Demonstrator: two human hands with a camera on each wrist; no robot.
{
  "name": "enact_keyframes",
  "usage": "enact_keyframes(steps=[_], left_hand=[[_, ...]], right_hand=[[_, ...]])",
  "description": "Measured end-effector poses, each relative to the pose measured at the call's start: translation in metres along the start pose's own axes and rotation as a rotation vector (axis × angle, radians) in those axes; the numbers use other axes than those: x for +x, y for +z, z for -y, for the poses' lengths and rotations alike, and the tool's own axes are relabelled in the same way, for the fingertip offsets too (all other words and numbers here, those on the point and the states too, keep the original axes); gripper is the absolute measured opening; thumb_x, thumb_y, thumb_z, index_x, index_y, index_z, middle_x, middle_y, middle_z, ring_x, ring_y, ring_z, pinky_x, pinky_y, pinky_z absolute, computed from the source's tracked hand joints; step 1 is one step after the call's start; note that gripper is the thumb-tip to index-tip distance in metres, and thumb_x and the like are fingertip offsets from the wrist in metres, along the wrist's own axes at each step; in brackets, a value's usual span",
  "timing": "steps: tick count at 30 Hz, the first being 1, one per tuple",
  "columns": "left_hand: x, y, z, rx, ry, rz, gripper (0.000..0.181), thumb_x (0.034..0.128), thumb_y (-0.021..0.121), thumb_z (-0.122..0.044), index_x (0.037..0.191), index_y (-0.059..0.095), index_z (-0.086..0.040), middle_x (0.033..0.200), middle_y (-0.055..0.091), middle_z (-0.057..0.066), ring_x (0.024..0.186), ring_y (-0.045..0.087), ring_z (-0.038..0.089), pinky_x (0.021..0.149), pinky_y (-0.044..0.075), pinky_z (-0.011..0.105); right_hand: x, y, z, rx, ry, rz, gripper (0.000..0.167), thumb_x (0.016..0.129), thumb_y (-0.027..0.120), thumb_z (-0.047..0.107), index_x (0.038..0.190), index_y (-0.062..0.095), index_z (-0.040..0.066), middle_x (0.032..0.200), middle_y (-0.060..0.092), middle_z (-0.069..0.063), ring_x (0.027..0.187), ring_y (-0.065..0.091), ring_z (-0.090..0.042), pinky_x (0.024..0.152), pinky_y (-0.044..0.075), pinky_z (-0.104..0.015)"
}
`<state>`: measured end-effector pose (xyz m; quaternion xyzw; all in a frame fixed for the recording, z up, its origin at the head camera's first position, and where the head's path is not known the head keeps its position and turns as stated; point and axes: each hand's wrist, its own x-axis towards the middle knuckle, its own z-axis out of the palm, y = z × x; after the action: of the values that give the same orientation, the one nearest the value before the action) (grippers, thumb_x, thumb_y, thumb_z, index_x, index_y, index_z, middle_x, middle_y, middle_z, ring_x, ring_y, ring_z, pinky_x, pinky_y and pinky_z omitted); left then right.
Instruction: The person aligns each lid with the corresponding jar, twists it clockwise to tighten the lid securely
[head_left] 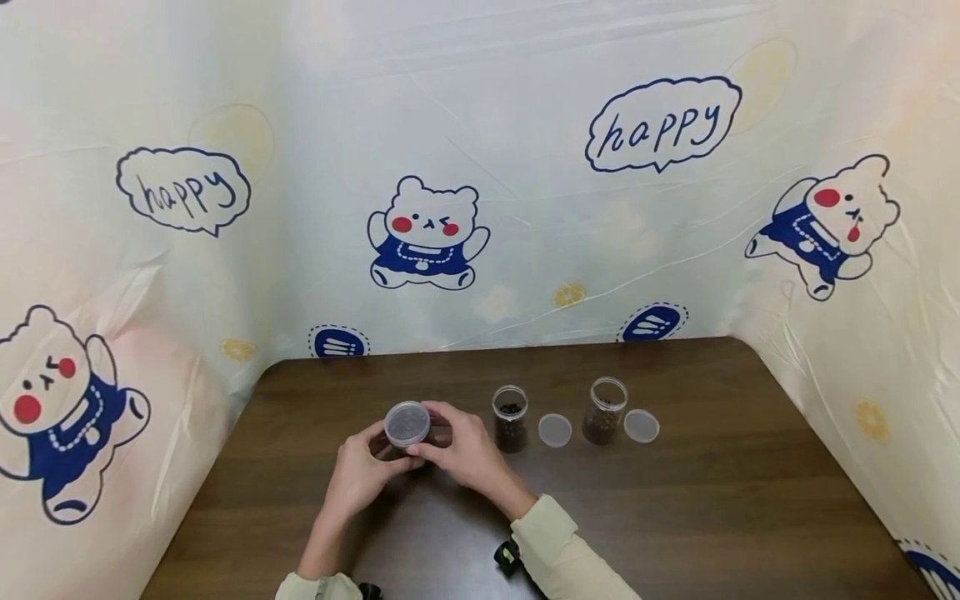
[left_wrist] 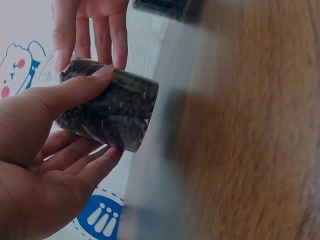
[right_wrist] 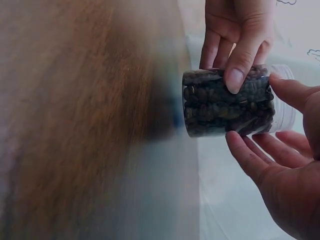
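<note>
Between both hands, above the table, is a clear jar [right_wrist: 225, 107] full of dark brown beans that look like coffee beans. A translucent lid [head_left: 407, 422] caps it. My left hand [head_left: 362, 473] grips the jar's side, its thumb across the wall in the left wrist view and its fingers beneath. From the other side my right hand [head_left: 471, 452] holds the jar near its lid end, thumb and fingers around it. In both wrist views the jar's base hangs apart from the tabletop.
To the right stand two lidless clear jars: one with dark contents [head_left: 511, 425], another with brown contents [head_left: 603, 417]. Loose round lids lie beside them, one between the jars [head_left: 555, 431] and one at far right [head_left: 641, 426]. A printed curtain [head_left: 525, 250] surrounds the brown table [head_left: 712, 517].
</note>
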<state>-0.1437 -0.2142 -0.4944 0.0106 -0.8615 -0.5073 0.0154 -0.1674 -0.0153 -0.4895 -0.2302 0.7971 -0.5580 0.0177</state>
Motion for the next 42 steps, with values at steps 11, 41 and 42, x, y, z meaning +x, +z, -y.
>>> enact_keyframes(steps=[11,41,42], left_hand=[[0.008,-0.010,0.008,0.008,-0.002,-0.016,0.064,0.0825,0.090,-0.010,0.140,0.063,-0.006,0.144,0.064,0.020,0.135,0.064,0.036,0.108,0.054,0.044],[0.015,-0.013,0.020,0.032,-0.054,-0.008,0.069,0.0854,0.089,-0.018,0.145,0.057,-0.006,0.146,0.062,0.020,0.135,0.063,0.036,0.109,0.054,0.045],[0.015,-0.013,0.019,0.029,-0.053,-0.005,0.069,0.0858,0.089,-0.018,0.145,0.056,-0.005,0.146,0.062,0.021,0.135,0.063,0.036,0.109,0.054,0.045]], right_hand=[[0.017,0.019,-0.004,0.055,-0.002,-0.019,0.064,0.091,0.084,0.020,0.149,0.057,0.010,0.138,0.070,-0.015,0.118,0.074,-0.026,0.097,0.062,-0.031],[0.027,0.022,-0.012,0.028,0.036,0.029,0.063,0.094,0.081,0.023,0.151,0.056,0.015,0.138,0.070,-0.013,0.125,0.070,-0.026,0.088,0.061,-0.018],[0.028,0.022,-0.012,0.031,0.032,0.027,0.062,0.095,0.081,0.023,0.151,0.056,0.014,0.137,0.071,-0.014,0.124,0.071,-0.027,0.087,0.061,-0.018]])
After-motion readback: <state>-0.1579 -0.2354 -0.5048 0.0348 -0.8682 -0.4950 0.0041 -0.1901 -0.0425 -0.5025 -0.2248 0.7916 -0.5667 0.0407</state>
